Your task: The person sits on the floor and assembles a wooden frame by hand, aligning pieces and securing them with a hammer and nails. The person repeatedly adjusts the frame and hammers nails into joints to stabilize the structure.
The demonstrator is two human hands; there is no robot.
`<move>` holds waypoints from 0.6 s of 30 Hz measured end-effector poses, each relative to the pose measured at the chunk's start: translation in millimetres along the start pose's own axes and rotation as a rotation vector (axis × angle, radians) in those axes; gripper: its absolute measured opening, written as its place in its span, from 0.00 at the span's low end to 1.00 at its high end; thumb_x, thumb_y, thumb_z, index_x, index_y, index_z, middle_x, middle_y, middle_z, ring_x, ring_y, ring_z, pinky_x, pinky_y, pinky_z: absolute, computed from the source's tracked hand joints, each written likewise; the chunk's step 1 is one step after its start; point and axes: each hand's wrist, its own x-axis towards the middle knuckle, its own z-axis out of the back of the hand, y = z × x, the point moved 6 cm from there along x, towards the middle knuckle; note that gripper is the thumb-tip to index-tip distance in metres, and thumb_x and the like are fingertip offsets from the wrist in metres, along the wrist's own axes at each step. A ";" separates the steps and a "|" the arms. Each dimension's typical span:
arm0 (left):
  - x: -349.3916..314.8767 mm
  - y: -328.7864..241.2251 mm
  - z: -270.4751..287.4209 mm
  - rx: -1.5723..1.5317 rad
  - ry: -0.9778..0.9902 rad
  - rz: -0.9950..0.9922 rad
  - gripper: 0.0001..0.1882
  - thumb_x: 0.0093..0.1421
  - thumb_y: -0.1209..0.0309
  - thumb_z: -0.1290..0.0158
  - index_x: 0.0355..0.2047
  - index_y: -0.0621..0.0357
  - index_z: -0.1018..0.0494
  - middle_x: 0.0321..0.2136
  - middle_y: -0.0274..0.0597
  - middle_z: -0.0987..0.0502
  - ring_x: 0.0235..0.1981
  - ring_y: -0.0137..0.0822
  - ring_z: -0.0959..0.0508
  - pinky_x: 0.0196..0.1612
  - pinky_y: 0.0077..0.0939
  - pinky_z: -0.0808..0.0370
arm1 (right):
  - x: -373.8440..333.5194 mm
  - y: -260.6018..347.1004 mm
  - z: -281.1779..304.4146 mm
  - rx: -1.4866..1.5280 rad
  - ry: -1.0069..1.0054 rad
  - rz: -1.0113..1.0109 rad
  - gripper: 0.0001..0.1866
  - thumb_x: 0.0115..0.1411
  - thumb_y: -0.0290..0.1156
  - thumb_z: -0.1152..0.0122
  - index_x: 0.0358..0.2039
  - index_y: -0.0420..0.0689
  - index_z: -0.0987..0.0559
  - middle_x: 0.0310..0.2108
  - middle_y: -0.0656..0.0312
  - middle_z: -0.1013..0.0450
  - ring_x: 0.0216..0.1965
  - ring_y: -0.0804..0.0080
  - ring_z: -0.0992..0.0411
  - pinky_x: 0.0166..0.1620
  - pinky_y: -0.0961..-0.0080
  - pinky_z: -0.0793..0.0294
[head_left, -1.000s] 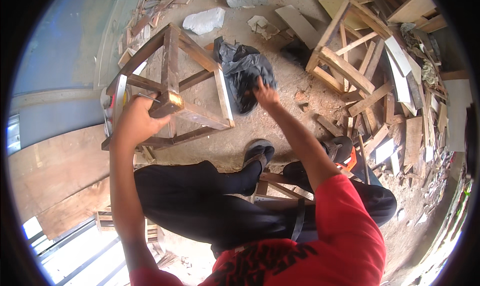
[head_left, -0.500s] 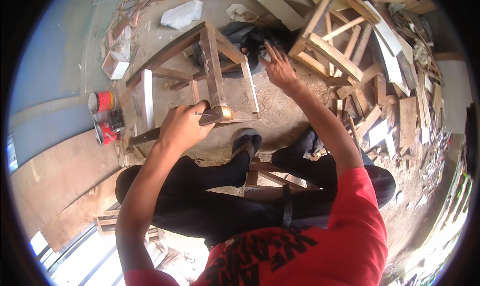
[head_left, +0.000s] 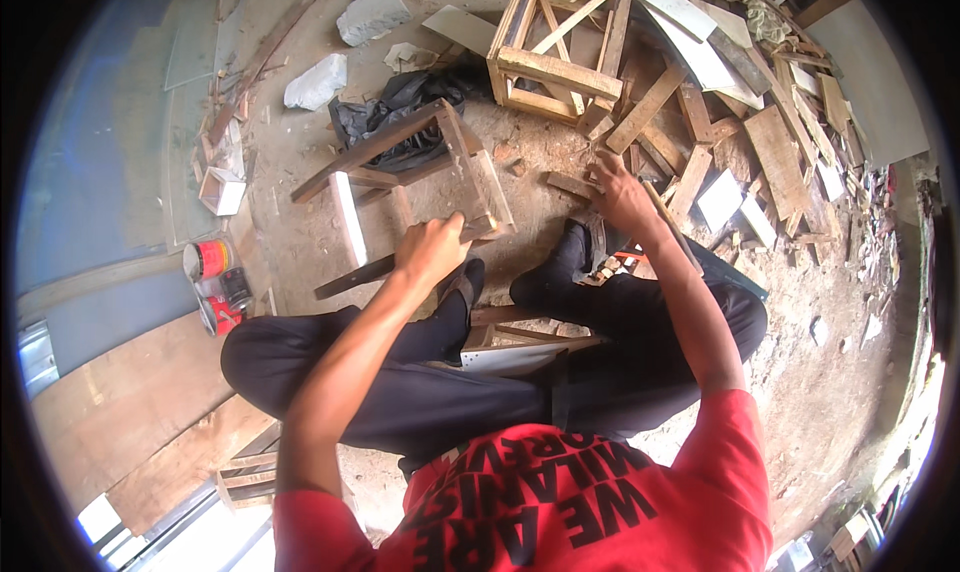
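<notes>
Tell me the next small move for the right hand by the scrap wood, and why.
Probably close the right hand on the short wood strip it rests against and bring it toward the wooden frame. The left hand already grips the frame's near corner, steadying it, and loose offcuts lie just beyond the fingers.

The left hand [head_left: 432, 252] covers the wooden frame's [head_left: 400, 187] near corner; the right hand's [head_left: 622, 194] fingertips vanish among wood scraps [head_left: 700, 152]; a black cloth [head_left: 395, 107] lies partly behind the frame.
</notes>
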 end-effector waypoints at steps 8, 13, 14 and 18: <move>23.4 -36.2 -2.8 0.057 0.039 0.030 0.20 0.56 0.58 0.38 0.42 0.59 0.23 0.32 0.59 0.18 0.37 0.56 0.17 0.40 0.48 0.19 | -43.0 -96.6 21.7 -0.106 -0.208 -0.332 0.21 0.59 0.39 0.37 0.47 0.38 0.23 0.46 0.42 0.26 0.47 0.45 0.25 0.50 0.56 0.25; 31.0 -29.9 -2.2 -0.021 0.055 -0.097 0.21 0.54 0.58 0.37 0.42 0.60 0.22 0.36 0.57 0.18 0.41 0.57 0.19 0.45 0.47 0.23 | -84.1 -139.1 5.8 -0.128 0.128 -0.656 0.33 0.55 0.52 0.35 0.50 0.37 0.23 0.40 0.39 0.23 0.45 0.45 0.22 0.46 0.56 0.21; 30.9 -29.3 -0.4 -0.087 0.054 -0.131 0.21 0.53 0.59 0.36 0.42 0.61 0.22 0.36 0.58 0.18 0.41 0.56 0.19 0.46 0.45 0.23 | -87.9 -137.3 1.6 -0.152 0.188 -0.617 0.31 0.55 0.51 0.35 0.49 0.37 0.21 0.40 0.39 0.22 0.45 0.46 0.22 0.46 0.56 0.21; 34.4 -22.1 -4.2 -0.329 0.050 -0.215 0.28 0.51 0.55 0.35 0.45 0.66 0.22 0.40 0.60 0.19 0.45 0.51 0.19 0.50 0.40 0.25 | -92.1 -136.9 -8.8 -0.246 0.192 -0.754 0.22 0.57 0.44 0.38 0.44 0.40 0.17 0.41 0.43 0.21 0.45 0.50 0.21 0.45 0.58 0.20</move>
